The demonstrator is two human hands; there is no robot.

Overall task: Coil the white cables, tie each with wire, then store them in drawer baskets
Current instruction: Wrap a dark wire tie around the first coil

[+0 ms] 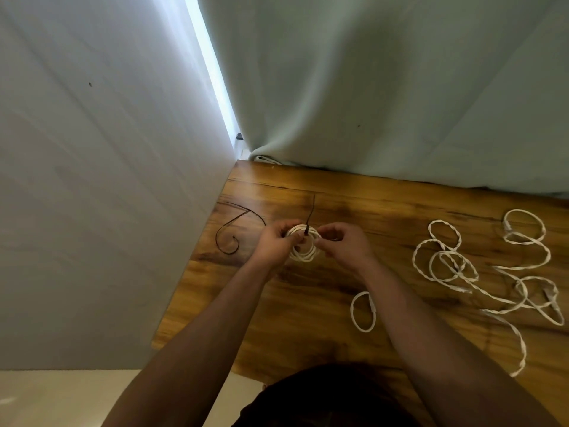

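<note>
A small coil of white cable (303,252) sits between both hands above the wooden table (385,208). My left hand (277,245) grips the coil's left side. My right hand (345,243) pinches the coil's right edge with curled fingers. A thin dark wire (311,215) rises from the top of the coil, one end wound onto the loops. Another dark wire (229,229) lies curled on the table to the left.
Loose white cables (446,257) sprawl in loops over the right of the table, with more at the far right (529,260) and a small loop (363,311) near my right forearm. A wall stands at the left, a pale curtain (385,87) behind the table.
</note>
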